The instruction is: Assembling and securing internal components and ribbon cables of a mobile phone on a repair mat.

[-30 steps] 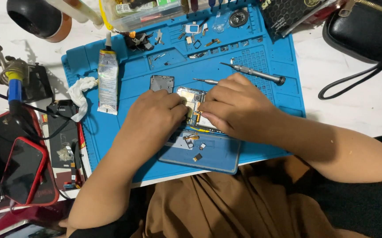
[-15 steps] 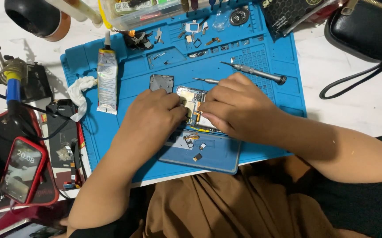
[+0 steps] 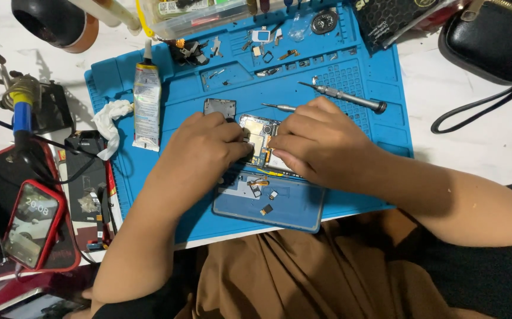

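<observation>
Bright, even light falls from overhead, a touch toward twelve o'clock, and the blue mat [image 3: 362, 171] reads saturated and clear. Shadows are soft: a dim patch pools under the left hand [image 3: 206, 150] and forearm toward seven o'clock, another beneath the right hand [image 3: 321, 145]. The screwdriver [image 3: 344, 96] throws a thin shadow just below itself. A pale sheen sits on the white tabletop [image 3: 469, 147] at three o'clock. The red-cased phone [image 3: 33, 224] at eight o'clock shows a faint screen glow. Focus is sharp at centre; the corners bend slightly and the clothing at six o'clock goes dark.
</observation>
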